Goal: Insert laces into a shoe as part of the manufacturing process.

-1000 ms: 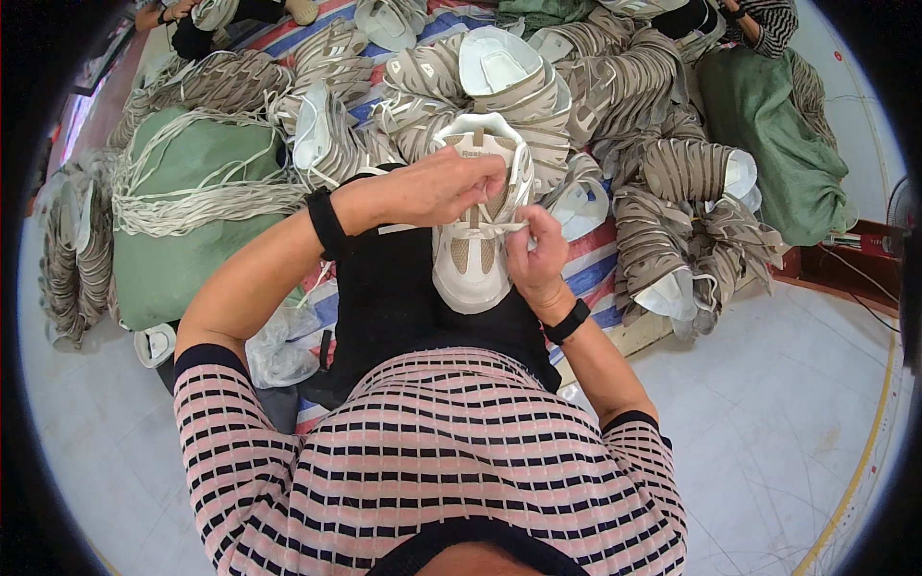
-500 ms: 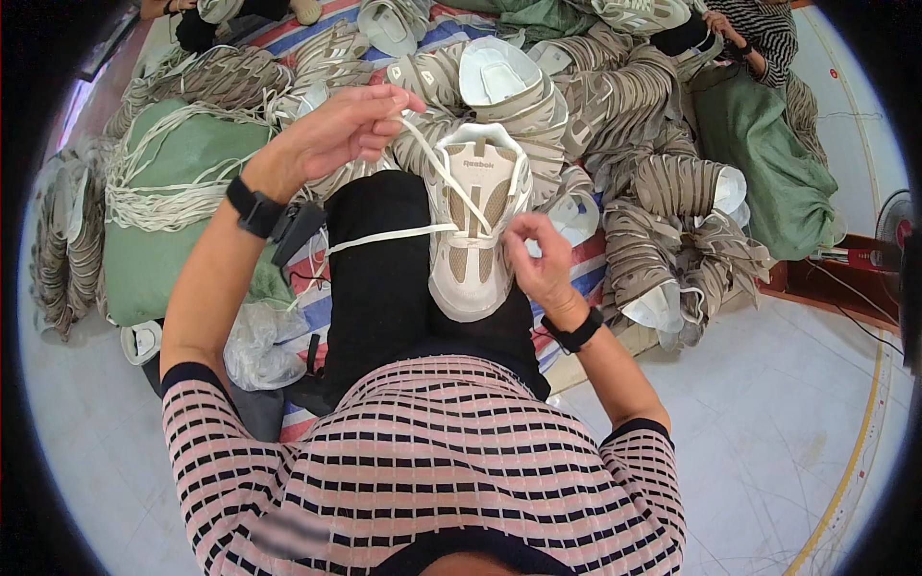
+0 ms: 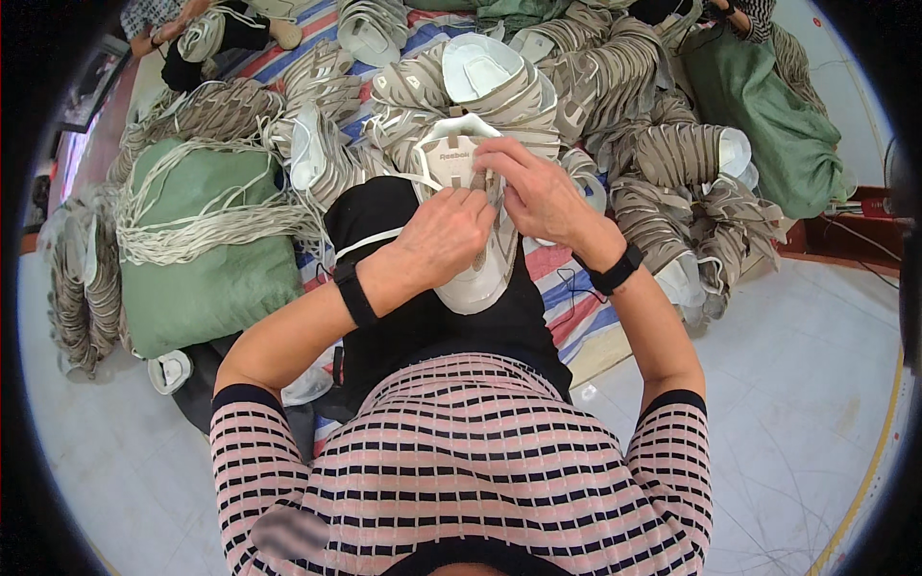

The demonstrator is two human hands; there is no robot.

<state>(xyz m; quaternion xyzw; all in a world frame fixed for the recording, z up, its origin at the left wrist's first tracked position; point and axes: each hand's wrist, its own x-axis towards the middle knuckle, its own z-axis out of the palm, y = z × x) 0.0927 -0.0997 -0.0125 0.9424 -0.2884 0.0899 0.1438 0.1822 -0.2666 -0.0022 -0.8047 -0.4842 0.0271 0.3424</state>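
Observation:
A beige and white shoe upper [image 3: 475, 293] lies across my black-clad thighs, toe end toward me. My left hand [image 3: 447, 230] is closed over its middle, fingers curled at the lacing. A white shoelace [image 3: 415, 179] runs in at those fingertips, while another stretch of it trails left from under the hand. My right hand [image 3: 543, 192] is closed at the upper's right eyelet edge, thumb and fingers bent around that edge beside the tongue [image 3: 449, 158]. Both hands hide the eyelets and most of the lacing.
At left, a green sack [image 3: 206, 298] carries a bundle of white laces [image 3: 206, 230]. Nested stacks of beige uppers [image 3: 610, 86] cover the striped sheet [image 3: 576, 322] ahead. Another green sack [image 3: 768, 130] stands at far right. Two other people [image 3: 158, 29] sit at the far edge.
My left hand has come down from the upper left, where it drew the lace taut, onto the upper. My right hand has moved up along the right edge toward the tongue.

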